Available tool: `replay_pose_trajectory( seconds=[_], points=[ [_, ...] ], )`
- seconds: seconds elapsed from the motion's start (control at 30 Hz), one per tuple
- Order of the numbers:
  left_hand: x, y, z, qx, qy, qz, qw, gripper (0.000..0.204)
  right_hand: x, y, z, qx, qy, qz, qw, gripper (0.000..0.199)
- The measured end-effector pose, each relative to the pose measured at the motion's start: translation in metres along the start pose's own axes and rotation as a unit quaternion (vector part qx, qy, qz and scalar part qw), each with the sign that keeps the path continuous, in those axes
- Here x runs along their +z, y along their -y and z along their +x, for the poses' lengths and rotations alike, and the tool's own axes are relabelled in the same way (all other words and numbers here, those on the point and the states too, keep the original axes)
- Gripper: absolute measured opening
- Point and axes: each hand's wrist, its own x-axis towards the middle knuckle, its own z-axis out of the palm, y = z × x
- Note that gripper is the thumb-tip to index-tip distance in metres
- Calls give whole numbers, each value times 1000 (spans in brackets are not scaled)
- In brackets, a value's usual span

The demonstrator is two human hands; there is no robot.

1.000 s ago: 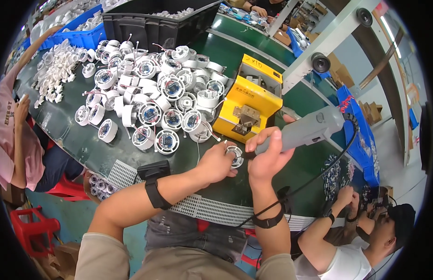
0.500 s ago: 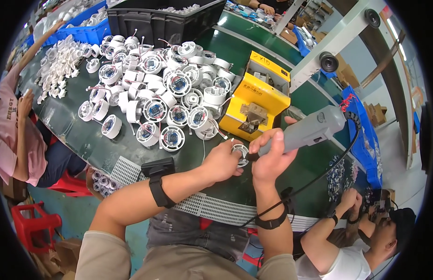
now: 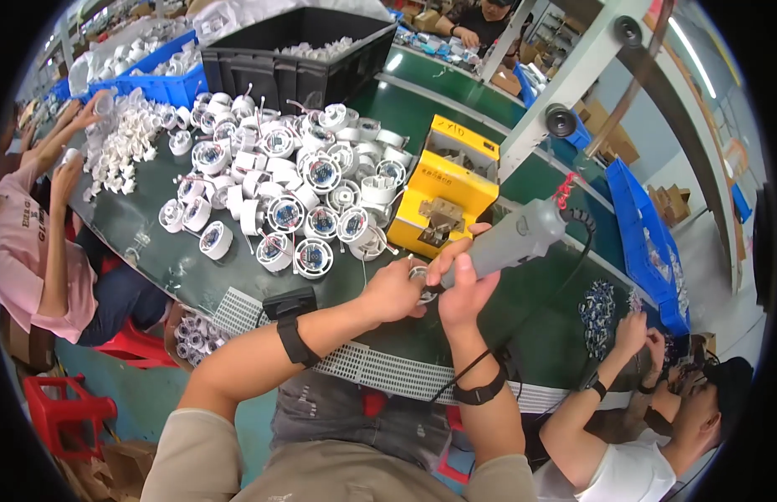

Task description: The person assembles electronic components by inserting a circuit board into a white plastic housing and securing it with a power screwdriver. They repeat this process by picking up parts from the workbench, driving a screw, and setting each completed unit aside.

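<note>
My left hand (image 3: 392, 291) grips a small round white housing (image 3: 419, 274), mostly covered by the fingers, low over the green table. Wrapped around a grey electric screwdriver (image 3: 518, 238) is my right hand (image 3: 464, 289). The screwdriver slants down to the left, its front end at the housing; the fingers hide the exact contact. Beyond my hands stands a yellow box-shaped machine (image 3: 447, 188) with a metal fixture on its front. To its left lies a heap of white round housings (image 3: 321, 171), several with blue circuit boards and wires.
A black bin (image 3: 279, 71) stands behind the heap, with a blue crate (image 3: 175, 84) beside it. White perforated strips (image 3: 380, 370) line the near table edge. At right are a long blue tray (image 3: 639, 243) and small parts (image 3: 597, 318). Co-workers sit left and right; a grey post (image 3: 564, 92) rises behind.
The screwdriver and right hand have come left, closing the gap between the tool's front end and the housing. The whole view has also shifted slightly. Both grips stay the same.
</note>
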Motion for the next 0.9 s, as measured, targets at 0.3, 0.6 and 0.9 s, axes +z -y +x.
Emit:
replay_pose_trajectory(
  seconds=[0.3,0.6,0.9],
  points=[
    [-93,-76,-67,218,-308,470,798,39,-35,25,5,49,-16,-220,974,43],
    [-39,-23,-43,400,-184,569,695,11,-40,18,6,68,-40,-181,980,51],
    [-32,-3,-4,269,-94,716,638,11,-59,19,4,76,-50,-176,980,52]
  ],
)
